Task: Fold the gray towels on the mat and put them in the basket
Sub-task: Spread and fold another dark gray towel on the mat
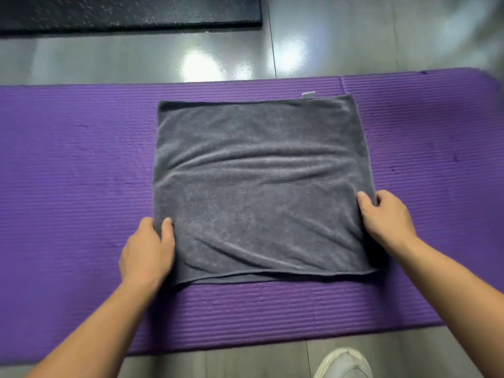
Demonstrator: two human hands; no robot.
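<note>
gray towel (259, 186) on mat (81, 159), left hand (147, 249) and right hand (387, 216) fingers (365, 199) pinching its sides

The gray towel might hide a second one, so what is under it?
The gray towel lies on the purple mat, which shows all around it. A lower gray layer peeks out at its near edge; anything else beneath is covered.

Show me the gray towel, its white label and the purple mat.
gray towel (259, 186), head view, middle of its cloth.
white label (308, 95), head view, tab at far edge.
purple mat (68, 173), head view, bare part at left.
</note>
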